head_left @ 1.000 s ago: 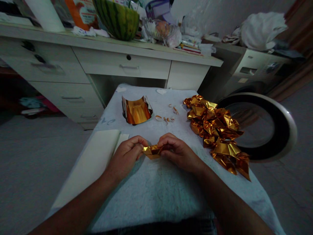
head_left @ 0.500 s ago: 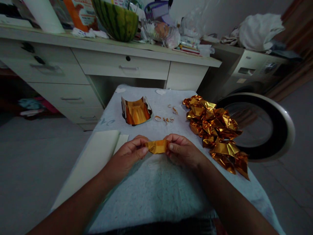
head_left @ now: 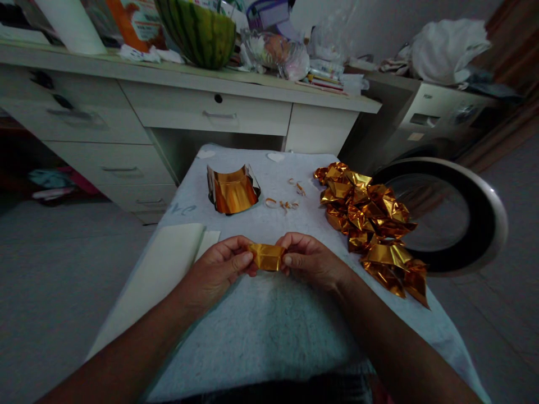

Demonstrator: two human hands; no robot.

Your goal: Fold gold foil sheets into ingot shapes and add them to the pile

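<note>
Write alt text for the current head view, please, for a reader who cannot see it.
A person's left hand and right hand hold a folded gold foil piece over a pale cloth. A heap of crinkled foil shapes lies to the right, curved foil sheets beyond the hands, and a watermelon on the counter behind.

two grips [head_left: 225, 265] [head_left: 310, 262], one held foil piece [head_left: 268, 257], one watermelon [head_left: 200, 35]

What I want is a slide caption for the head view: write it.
Left hand and right hand pinch a folded foil over the cloth, a foil pile at right.
</note>
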